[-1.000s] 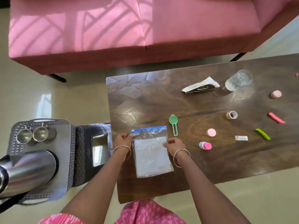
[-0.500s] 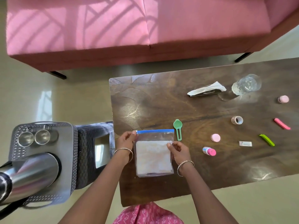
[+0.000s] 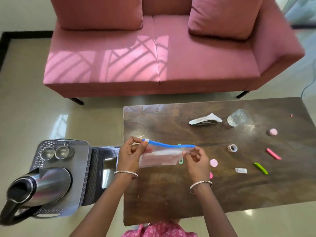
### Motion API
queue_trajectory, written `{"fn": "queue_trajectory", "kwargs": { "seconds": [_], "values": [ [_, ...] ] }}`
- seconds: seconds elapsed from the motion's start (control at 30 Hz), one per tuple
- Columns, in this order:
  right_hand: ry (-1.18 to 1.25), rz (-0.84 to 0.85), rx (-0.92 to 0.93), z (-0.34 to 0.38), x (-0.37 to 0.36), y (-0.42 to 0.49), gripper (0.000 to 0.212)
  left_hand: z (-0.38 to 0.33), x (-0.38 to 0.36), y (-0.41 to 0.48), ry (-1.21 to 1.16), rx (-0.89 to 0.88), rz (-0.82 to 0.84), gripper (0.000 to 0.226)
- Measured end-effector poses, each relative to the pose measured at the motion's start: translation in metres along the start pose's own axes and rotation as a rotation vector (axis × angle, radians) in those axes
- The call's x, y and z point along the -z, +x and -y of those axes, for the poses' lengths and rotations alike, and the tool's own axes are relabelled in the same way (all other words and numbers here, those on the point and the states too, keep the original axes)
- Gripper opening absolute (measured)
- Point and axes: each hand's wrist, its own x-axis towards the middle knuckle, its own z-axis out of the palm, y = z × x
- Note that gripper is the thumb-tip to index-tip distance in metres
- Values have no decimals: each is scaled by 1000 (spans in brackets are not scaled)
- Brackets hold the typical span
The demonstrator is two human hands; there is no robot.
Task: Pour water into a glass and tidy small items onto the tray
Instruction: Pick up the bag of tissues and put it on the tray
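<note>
Both hands hold a clear plastic zip bag with a blue seal strip (image 3: 160, 157) above the near-left part of the dark wooden surface (image 3: 171, 199). The left hand (image 3: 131, 154) pinches the strip's left end between thumb and forefinger, its other fingers curled. The right hand (image 3: 196, 161) pinches the bag's right top corner just under the strip, fingers likewise curled. The bag hangs slack, seal uppermost, with a pale sheet visible inside. A green plastic piece (image 3: 181, 161) lies partly hidden behind the bag's right edge; its type cannot be confirmed. At 3 o'clock from the bag, all apart from one another, lie a round pink cap (image 3: 213, 163), a small white packet (image 3: 241, 170), a green stick (image 3: 261, 168), a pink stick (image 3: 273, 153) and a small roll of tape (image 3: 232, 148). At 1 o'clock, near the far edge, a clear drinking glass (image 3: 238, 118) stands just beside a crumpled white paper (image 3: 205, 119); its contents cannot be determined. At 9 o'clock, off the surface, a grey perforated tray (image 3: 80, 151) carries a stainless steel kettle (image 3: 42, 187) and two small steel cups (image 3: 54, 153). A pink sofa (image 3: 153, 57) stands at 12 o'clock.
</note>
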Motion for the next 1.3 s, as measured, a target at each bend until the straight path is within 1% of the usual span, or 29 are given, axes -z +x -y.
{"fn": "queue_trajectory", "kwargs": {
  "seconds": [0.07,0.13,0.17,0.2,0.23,0.27,0.33,0.4,0.47,0.57,0.73,0.83,0.93,1.03,1.1,1.2,1.3],
  "values": [
    [-133,-130,197,27,12,-16,32,-26,-9,-14,-4,-72,17,16],
    [-274,-219,501,54,25,-32,33,-47,-19,-28,22,-148,38,16],
    [-321,-212,643,68,31,-41,29,-56,-24,-36,50,-186,54,17],
    [-345,-169,754,83,37,-49,23,-64,-29,-43,81,-220,67,19],
    [-354,-91,826,97,42,-57,17,-71,-35,-52,103,-249,79,18],
    [-365,5,856,109,45,-64,15,-76,-40,-59,128,-272,88,17],
    [-381,183,881,130,54,-77,21,-88,-50,-76,204,-362,81,17],
    [-408,285,894,144,64,-86,24,-99,-59,-96,299,-438,47,16],
    [-414,319,902,153,73,-93,22,-108,-69,-113,337,-495,23,13],
    [-291,338,915,160,91,-103,14,-116,-84,-140,306,-562,-25,13],
    [-130,448,829,162,118,-117,6,-116,-102,-173,315,-641,-85,15],
    [-121,469,869,158,133,-122,8,-111,-106,-189,269,-674,-140,12],
    [-138,459,910,153,150,-121,8,-109,-104,-199,207,-674,-243,10],
    [-152,454,911,151,171,-115,8,-112,-93,-209,128,-657,-343,14],
    [-167,455,918,153,185,-107,8,-115,-84,-213,84,-669,-384,16],
    [-166,457,927,155,198,-99,9,-118,-78,-219,61,-708,-425,12],
    [-101,482,912,154,197,-97,10,-119,-83,-222,-9,-690,-445,15]
  ]
}}
